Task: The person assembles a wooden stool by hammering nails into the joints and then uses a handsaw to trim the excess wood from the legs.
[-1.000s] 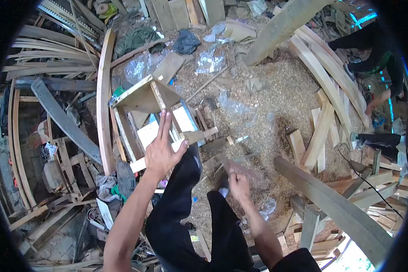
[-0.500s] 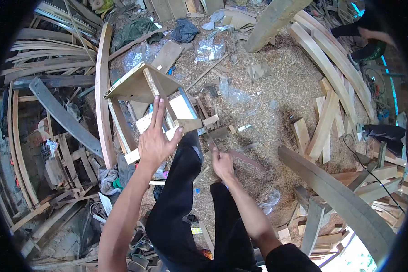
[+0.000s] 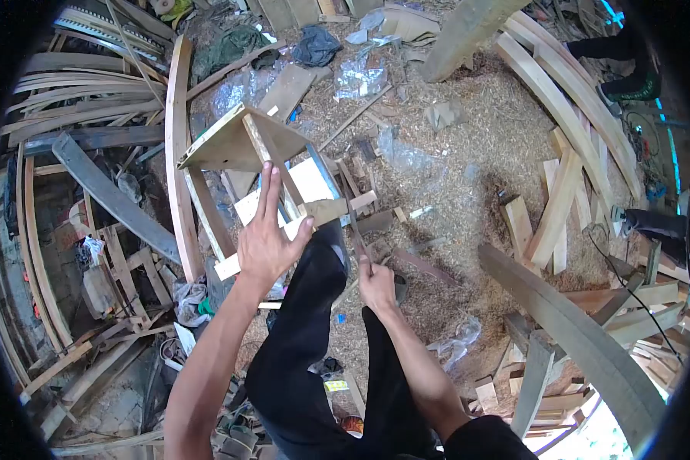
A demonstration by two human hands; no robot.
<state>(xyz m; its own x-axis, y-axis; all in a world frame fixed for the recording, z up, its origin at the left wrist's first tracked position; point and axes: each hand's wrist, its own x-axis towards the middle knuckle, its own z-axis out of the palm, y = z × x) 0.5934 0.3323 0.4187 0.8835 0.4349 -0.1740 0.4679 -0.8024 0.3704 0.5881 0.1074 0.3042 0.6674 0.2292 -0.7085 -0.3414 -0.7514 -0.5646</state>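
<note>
A small wooden frame (image 3: pixel 234 149) with a flat board on top and slats beneath leans by my left knee. My left hand (image 3: pixel 264 249) grips its near side, two fingers stretched along a slat and the thumb against a short wooden rail (image 3: pixel 323 210). My right hand (image 3: pixel 377 287) is closed on a narrow hand saw (image 3: pixel 356 231), seen almost edge-on. The saw's thin blade crosses the rail near its end, and the rail's pale tip (image 3: pixel 364 200) shows beyond it. The saw's handle is hidden in my fist.
Sawdust and scraps cover the ground (image 3: pixel 468 176). A long curved timber (image 3: pixel 178 153) stands left of the frame. A thick beam (image 3: pixel 567 330) slants at the right, near stacked timbers (image 3: pixel 563 115). Another person's legs (image 3: pixel 629 73) show at the upper right.
The saw and my right hand have shifted slightly down relative to the rail. My left hand keeps its place on the frame. The whole view has shifted a little.
</note>
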